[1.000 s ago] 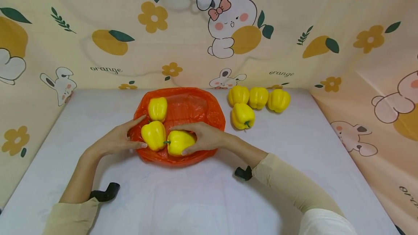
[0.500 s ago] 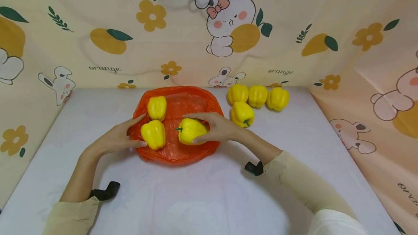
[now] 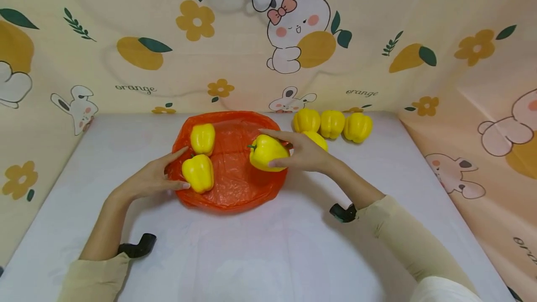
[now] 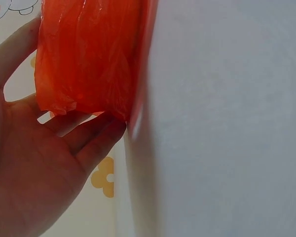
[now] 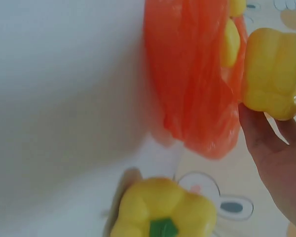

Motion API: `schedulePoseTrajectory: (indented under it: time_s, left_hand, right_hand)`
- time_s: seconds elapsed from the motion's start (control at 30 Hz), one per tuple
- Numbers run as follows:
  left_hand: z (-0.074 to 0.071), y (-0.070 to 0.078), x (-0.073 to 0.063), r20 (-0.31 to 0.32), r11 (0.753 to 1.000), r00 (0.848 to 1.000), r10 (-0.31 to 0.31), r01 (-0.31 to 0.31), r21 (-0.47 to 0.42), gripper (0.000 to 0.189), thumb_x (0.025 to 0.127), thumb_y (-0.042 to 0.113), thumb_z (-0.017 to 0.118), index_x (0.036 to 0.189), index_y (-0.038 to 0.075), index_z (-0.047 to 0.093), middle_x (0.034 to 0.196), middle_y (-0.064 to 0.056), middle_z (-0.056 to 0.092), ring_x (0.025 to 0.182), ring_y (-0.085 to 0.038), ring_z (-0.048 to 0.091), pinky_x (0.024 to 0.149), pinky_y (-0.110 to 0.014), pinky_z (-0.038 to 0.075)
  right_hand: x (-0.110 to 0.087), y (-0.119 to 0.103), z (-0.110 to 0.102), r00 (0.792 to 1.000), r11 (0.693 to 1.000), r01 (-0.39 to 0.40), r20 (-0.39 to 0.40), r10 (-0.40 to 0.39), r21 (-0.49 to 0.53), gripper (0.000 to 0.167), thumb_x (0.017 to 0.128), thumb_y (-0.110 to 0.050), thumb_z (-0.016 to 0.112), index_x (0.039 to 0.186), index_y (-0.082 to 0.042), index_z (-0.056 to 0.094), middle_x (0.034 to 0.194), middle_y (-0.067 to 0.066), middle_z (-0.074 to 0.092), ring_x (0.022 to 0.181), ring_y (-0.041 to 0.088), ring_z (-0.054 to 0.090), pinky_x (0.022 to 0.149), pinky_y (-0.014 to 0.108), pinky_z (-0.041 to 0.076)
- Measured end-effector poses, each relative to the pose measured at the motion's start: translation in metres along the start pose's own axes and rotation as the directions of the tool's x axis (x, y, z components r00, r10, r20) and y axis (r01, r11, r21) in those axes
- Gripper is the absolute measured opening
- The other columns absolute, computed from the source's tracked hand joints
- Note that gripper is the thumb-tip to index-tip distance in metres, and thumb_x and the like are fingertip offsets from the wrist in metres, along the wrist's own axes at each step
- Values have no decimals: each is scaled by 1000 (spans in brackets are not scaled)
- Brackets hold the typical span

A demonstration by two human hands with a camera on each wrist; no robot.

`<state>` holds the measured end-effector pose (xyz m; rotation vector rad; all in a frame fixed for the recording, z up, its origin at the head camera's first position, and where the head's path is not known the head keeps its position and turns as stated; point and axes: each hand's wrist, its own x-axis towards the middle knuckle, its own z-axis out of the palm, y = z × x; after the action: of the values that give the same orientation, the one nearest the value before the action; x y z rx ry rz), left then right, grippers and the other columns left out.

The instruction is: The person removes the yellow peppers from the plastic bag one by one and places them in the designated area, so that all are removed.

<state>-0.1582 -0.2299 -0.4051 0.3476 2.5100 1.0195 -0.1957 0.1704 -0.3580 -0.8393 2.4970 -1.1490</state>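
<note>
The right hand point(image 3: 305, 153) holds a yellow bell pepper point(image 3: 267, 154), with its fingers clamped on it, over the right part of the red plastic bag point(image 3: 235, 188). The left hand point(image 3: 151, 178) touches the left edge of the bag; its fingers are spread apart. Inside, near this left edge, lie two other peppers point(image 3: 198, 175). At the right, three peppers point(image 3: 332, 124) are in a row near the far edge of the desk point(image 3: 251, 255), and a fourth pepper point(image 3: 318, 139) is partly covered by the right hand. A wide stretch of desk extends before the bag.
</note>
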Motion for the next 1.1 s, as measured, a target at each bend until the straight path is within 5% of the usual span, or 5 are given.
schedulePoseTrajectory:
  time_s: [0.3, 0.67, 1.1]
  left_hand:
    - [0, -1, 0, 3, 1000, 1000, -7, 7, 21, 103, 81, 53, 77, 160, 19, 20, 157, -27, 27, 138, -47, 30, 108, -71, 26]
    - [-1, 1, 3, 10, 999, 1000, 0, 0, 35, 103, 81, 53, 76, 160, 19, 20, 157, -27, 27, 138, -47, 30, 108, -71, 27]
    - [-1, 3, 0, 18, 999, 1000, -24, 24, 26, 104, 81, 54, 76, 160, 19, 19, 158, -27, 25, 139, -48, 29, 107, -71, 28]
  right_hand:
    - [-15, 8, -26, 992, 997, -72, -98, 74, 32, 75, 83, -40, 81, 149, -33, 46, 133, -2, 55, 112, 23, 54, 93, 42, 52]
    - [-31, 21, -50, 980, 992, -110, -157, 118, 59, 73, 85, -33, 80, 149, -31, 45, 133, 2, 56, 112, 26, 54, 97, 46, 49]
    - [-51, 47, -76, 933, 966, -235, -254, 255, 107, 76, 87, -34, 78, 153, -30, 39, 148, 3, 45, 129, 29, 47, 106, 50, 43]
